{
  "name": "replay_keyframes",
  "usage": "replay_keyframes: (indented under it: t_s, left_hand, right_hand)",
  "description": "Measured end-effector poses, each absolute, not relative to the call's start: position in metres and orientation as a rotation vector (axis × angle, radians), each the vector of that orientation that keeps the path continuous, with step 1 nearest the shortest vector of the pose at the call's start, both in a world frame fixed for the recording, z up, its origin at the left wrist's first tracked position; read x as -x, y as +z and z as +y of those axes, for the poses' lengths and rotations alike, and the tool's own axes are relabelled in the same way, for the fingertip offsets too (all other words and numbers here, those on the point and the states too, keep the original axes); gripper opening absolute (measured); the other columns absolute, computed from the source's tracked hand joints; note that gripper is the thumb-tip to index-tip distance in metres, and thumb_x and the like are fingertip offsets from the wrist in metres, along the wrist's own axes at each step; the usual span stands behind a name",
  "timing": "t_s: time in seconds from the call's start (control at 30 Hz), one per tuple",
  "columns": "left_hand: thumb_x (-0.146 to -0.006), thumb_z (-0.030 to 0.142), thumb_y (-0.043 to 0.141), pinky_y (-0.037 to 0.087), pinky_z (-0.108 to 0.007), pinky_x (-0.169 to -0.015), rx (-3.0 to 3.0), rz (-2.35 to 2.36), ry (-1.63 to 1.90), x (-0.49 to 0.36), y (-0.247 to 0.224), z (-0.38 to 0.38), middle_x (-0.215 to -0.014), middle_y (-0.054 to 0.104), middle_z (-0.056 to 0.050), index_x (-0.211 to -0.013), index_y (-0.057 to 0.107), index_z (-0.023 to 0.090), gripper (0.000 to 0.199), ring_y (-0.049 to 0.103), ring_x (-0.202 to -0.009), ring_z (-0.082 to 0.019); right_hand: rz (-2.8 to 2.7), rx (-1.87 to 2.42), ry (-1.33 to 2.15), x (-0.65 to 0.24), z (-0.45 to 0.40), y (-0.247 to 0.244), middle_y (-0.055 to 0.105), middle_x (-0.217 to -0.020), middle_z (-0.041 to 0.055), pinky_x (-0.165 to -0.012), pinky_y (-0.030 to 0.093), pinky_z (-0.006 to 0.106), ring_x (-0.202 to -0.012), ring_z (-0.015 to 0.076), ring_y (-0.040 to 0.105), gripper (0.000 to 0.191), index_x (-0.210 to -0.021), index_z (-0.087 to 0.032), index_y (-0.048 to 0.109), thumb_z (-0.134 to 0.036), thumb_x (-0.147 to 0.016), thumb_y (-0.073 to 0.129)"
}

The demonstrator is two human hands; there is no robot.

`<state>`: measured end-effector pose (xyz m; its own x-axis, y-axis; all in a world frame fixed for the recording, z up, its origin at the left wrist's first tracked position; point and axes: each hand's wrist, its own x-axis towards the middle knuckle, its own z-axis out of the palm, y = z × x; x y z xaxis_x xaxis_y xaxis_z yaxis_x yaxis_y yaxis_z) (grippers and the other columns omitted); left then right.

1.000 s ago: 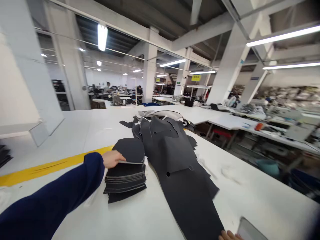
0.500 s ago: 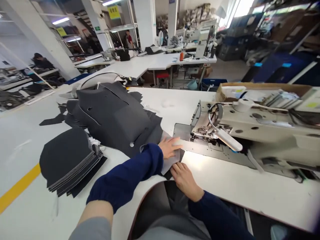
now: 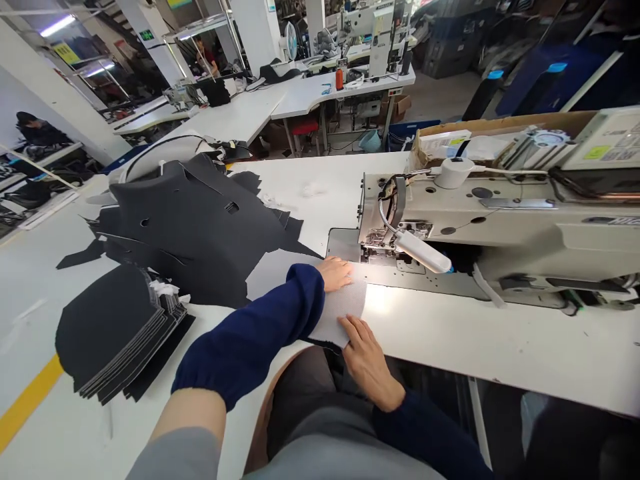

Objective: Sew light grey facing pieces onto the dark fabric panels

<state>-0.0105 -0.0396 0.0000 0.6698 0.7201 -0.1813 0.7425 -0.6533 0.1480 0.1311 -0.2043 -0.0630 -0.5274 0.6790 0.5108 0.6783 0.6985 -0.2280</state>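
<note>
Under both my hands lies a fabric piece (image 3: 333, 321), pale grey on top, with a dark layer showing along its lower edge. My left hand (image 3: 336, 273) presses flat on its upper part, fingers stretched toward the sewing machine (image 3: 500, 227). At the lower right edge, my right hand (image 3: 367, 357) has its bent fingertips on the fabric; its thumb is hidden. The machine's needle area, lit by a white lamp (image 3: 424, 252), is just right of and above my left hand. A large pile of dark fabric pieces (image 3: 200, 227) touches the grey piece's left side.
A neat stack of dark cut pieces (image 3: 113, 327) stands on the white table (image 3: 450, 333) at left. Behind the machine is a cardboard box (image 3: 415, 143) of papers. Another worktable (image 3: 320, 97) with an orange thread cone (image 3: 339, 79) stands farther back. Two people sit in the distance.
The fabric piece now lies flatter, with more of its pale grey face showing. My right hand's fingertips rest farther onto it. The camera view has tilted down and turned slightly right.
</note>
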Motion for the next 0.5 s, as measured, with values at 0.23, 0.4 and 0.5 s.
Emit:
replay_keyframes:
  t_s: [0.23,0.4,0.5]
  left_hand:
    - [-0.089,0.028,0.053,0.035,-0.034,-0.088,-2.589,1.222,-0.155,0.008,-0.006,-0.036,-0.101,0.064,-0.002,-0.093,0.061,0.018,0.014,0.053,-0.097,-0.02]
    - [-0.088,0.029,0.054,0.032,-0.036,-0.09,-2.58,1.254,-0.102,0.006,-0.008,-0.027,-0.097,0.065,-0.002,-0.088,0.062,0.018,0.014,0.053,-0.096,-0.02]
    - [-0.087,0.029,0.053,0.031,-0.037,-0.09,-2.583,1.29,-0.082,0.004,-0.012,-0.017,-0.096,0.066,-0.002,-0.087,0.063,0.018,0.014,0.053,-0.095,-0.019]
  right_hand:
    - [-2.4,0.873,-0.012,-0.136,-0.199,-0.064,0.054,-0.119,0.0145,-0.103,0.044,0.04,-0.127,0.0255,0.039,0.03,-0.1,-0.008,0.062,-0.003,-0.088,0.035]
    - [-2.451,0.971,-0.026,-0.137,-0.191,-0.067,0.052,-0.128,0.0117,-0.101,0.044,0.045,-0.125,0.0273,0.042,0.025,-0.097,-0.012,0.064,-0.007,-0.087,0.041]
    - [-2.493,1.0,-0.033,-0.139,-0.183,-0.064,0.047,-0.135,0.0107,-0.102,0.043,0.046,-0.127,0.0306,0.039,0.021,-0.092,-0.011,0.065,-0.005,-0.083,0.047]
